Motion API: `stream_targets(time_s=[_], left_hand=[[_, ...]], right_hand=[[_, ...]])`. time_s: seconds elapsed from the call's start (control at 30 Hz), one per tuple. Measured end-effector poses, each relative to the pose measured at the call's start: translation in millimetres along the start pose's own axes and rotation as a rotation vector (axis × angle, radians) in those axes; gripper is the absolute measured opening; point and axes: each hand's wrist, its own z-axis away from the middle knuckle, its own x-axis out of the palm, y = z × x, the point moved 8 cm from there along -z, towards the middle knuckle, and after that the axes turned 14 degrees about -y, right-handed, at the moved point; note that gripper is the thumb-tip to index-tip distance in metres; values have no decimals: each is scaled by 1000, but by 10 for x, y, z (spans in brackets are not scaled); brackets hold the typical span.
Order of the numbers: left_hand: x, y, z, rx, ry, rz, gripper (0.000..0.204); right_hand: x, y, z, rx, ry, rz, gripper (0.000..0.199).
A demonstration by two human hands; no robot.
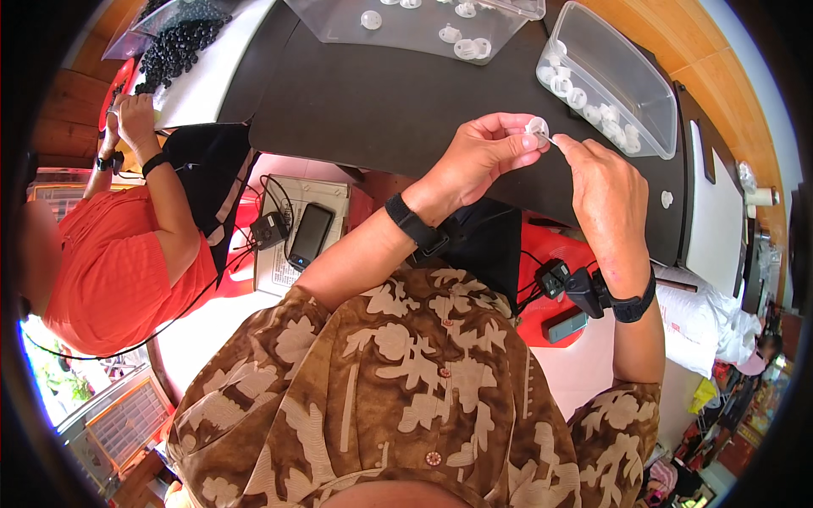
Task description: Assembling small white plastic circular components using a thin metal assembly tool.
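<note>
Pinching a small white round part (537,128) between thumb and fingers, the left hand (487,157) holds it over the dark table (364,106), toward half past one from the view's centre. The right hand (605,182), closed on a thin tool (550,140), comes in from four o'clock. Pushing too hard could make the tip skid, jabbing a left fingertip or flicking the part away. Outward, clear bins of similar pieces sit at two o'clock (652,97) and half past ten (406,34).

Left hand (483,157) and right hand (608,182) meeting above the table's (373,114) near edge
The left is pinching a white piece (537,126); the right is holding a thin tool (550,140) against it.
</note>
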Motion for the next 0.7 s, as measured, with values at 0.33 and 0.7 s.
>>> stream_targets(time_s=[0.33, 0.7], left_hand=[[16, -18, 14, -5, -15, -22, 30], [24, 20, 21, -11, -13, -4, 32]], right_hand=[[20, -38, -1, -13, -51, 46, 27], [-11, -41, -11, -63, -9, 63, 27]])
